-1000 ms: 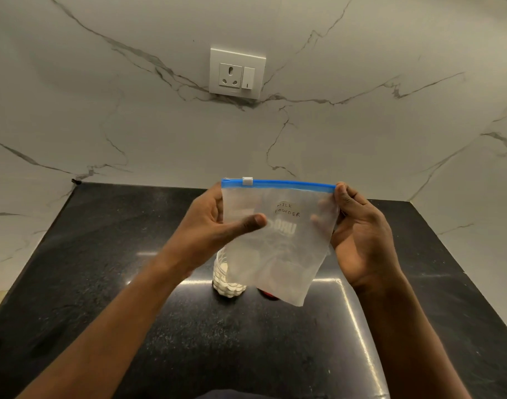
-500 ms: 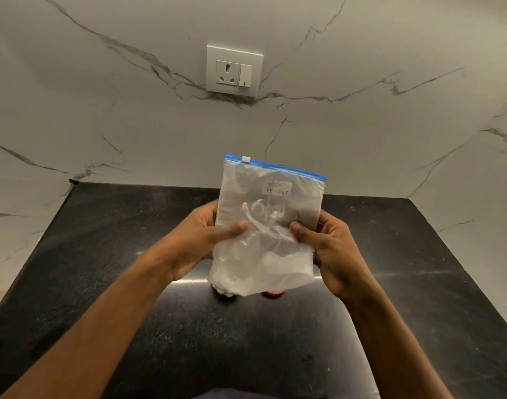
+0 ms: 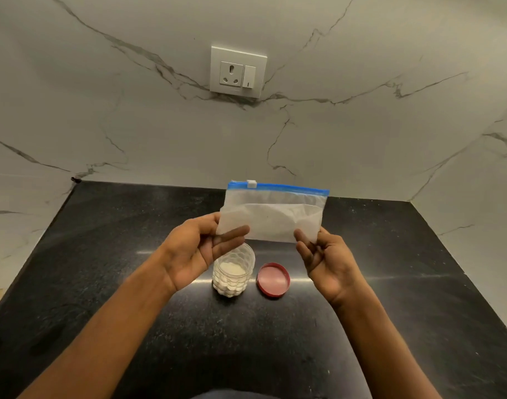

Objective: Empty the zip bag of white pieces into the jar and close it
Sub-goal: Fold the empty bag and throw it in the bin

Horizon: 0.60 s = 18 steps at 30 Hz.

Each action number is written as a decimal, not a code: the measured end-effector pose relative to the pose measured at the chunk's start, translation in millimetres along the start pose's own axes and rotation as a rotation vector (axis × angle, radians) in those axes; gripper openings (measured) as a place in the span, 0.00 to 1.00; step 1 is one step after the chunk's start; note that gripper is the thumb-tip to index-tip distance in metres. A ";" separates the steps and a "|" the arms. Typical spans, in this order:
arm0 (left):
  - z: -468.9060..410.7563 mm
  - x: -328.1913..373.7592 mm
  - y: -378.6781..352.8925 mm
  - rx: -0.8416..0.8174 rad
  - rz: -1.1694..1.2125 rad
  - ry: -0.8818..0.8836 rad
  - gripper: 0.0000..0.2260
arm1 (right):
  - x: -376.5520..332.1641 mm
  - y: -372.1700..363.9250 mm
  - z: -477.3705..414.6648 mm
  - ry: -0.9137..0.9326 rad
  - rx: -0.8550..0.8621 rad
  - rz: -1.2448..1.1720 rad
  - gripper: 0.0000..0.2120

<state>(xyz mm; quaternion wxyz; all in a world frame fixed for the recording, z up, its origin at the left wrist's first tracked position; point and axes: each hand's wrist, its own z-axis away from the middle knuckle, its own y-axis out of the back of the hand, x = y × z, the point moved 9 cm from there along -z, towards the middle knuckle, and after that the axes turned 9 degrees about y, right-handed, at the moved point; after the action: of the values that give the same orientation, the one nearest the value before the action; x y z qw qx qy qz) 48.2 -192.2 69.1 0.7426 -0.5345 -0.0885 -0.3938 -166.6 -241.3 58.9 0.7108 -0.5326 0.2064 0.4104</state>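
zip bag [image 3: 272,217]: held up in the air over the back of the countertop, flat and folded across its width (thin, cloudy plastic), its blue zip strip on top with the white slider [image 3: 251,184] near the strip's left end.
left hand [image 3: 197,249]: pinches the bag's lower left corner, with the thumb laid across the front and the fingers behind.
right hand [image 3: 330,263]: pinches the lower right corner, with the thumb tip on the front and the other fingers loosely bent.
jar [image 3: 233,273]: clear and faceted, it stands upright and open below the left hand and is partly filled with white pieces.
lid [image 3: 273,279]: red, it lies flat just right of the jar, not touching it.
countertop [image 3: 102,254]: black speckled stone.
wall socket [image 3: 237,72]: white with a switch, set in the veined marble wall.
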 end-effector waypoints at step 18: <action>-3.3 23.2 0.8 0.150 -0.354 -0.380 0.12 | 13.2 -25.9 12.1 0.158 -0.339 0.223 0.30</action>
<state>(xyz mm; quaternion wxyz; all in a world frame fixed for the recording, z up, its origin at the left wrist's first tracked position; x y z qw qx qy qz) 63.5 -206.3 80.0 0.6698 -0.5182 -0.3474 -0.4026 -139.9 -227.7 68.8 0.5427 -0.6491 0.2472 0.4722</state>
